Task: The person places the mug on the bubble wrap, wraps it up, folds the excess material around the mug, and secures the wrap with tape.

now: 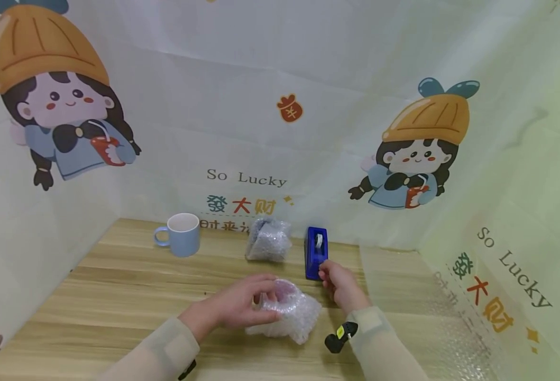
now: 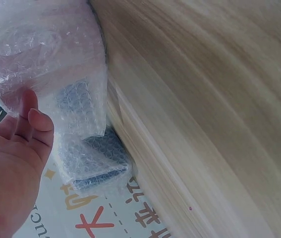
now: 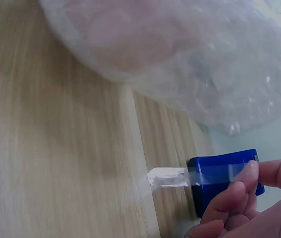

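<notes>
My left hand (image 1: pixel 244 304) grips a bubble-wrapped cup (image 1: pixel 296 317) near the middle of the table, its thumb and fingers around one side. Through the plastic a pinkish round shape shows; the wrap fills the upper left of the left wrist view. Over the front of a blue tape dispenser (image 1: pixel 314 267), my right hand (image 1: pixel 341 286) pinches the end of a clear strip of tape (image 3: pixel 172 177) between thumb and forefinger. Beside the dispenser stands another bubble-wrapped object (image 1: pixel 270 243), dark bluish under its plastic in the left wrist view.
A light blue mug (image 1: pixel 184 238) stands at the back left, handle to the left. A sheet of bubble wrap (image 1: pixel 403 307) covers the right side of the wooden table (image 1: pixel 118 296). Behind and at both sides hangs a printed cloth (image 1: pixel 213 106).
</notes>
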Tool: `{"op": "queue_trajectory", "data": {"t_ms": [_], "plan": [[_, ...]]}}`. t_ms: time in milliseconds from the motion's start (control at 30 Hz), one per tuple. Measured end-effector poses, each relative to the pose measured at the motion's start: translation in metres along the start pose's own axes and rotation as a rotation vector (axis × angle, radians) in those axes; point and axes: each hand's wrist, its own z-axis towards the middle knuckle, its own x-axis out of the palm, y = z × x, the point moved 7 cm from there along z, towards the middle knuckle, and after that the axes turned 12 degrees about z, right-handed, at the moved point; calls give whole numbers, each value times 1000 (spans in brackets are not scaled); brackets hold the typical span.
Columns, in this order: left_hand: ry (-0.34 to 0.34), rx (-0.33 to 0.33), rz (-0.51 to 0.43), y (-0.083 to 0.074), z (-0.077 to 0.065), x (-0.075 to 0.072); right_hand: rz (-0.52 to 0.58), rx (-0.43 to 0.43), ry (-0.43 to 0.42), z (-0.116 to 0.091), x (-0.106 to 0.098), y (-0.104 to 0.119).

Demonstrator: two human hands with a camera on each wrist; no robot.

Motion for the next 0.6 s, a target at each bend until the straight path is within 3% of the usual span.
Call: {"op": "queue_trajectory", "data": {"t_ms": [367, 600], "plan": [[9, -9, -17, 0, -2, -1, -8, 55, 10, 2, 5, -3], [-1, 26, -13, -4, 3, 0, -5, 94, 29, 2, -1, -2]]}}
